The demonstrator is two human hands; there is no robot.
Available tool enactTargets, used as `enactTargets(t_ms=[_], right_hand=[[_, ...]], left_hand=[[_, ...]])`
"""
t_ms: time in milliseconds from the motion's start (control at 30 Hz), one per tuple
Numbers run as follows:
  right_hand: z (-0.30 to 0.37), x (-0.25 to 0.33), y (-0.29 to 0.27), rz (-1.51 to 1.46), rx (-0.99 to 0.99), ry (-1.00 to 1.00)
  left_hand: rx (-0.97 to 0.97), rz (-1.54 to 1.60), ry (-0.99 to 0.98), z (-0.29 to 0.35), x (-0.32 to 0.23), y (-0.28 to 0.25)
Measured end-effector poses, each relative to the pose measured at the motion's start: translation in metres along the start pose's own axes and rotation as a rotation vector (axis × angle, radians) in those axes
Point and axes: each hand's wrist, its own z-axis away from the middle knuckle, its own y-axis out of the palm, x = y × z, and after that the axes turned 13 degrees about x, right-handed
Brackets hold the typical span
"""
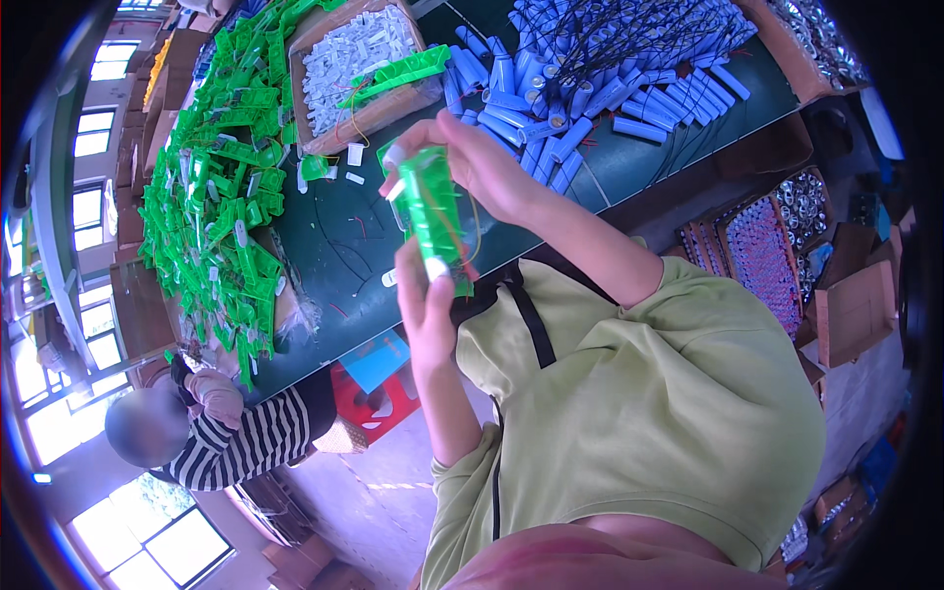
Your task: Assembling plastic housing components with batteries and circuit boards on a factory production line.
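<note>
Both hands grip one bright green plastic case [431, 205], long and trough-shaped, above the table edge. Its lower end sits between the thumb and fingers of my left hand [425, 300]. My right hand [482, 167] is curled around the upper end, with its fingertips at the far side. Thin yellow and red wires [478, 231] hang from the case. White parts show at its left side, but blur and fingers hide their detail. Below the case, on the dark green table [324, 265], lie small white pieces [355, 154] and thin dark wire offcuts.
A large heap of similar green cases [221, 197] covers the table's left part. A cardboard box [313, 138] holds small white parts, with a green case across it. Blue cylindrical cells [639, 93] with black wires pile up at the right. A person in striped clothing [251, 438] is at the left.
</note>
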Motion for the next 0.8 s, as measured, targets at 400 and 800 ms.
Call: enactTargets(t_ms=[400,800], right_hand=[[0.016,0.034,0.002,-0.356,-0.034,0.173],[0.011,0.003,0.043,1.127,-0.180,0.200]], left_hand=[[0.077,0.320,0.037,-0.009,-0.005,-0.008],[-0.190,-0.172,0.024,-0.013,0.001,-0.014]])
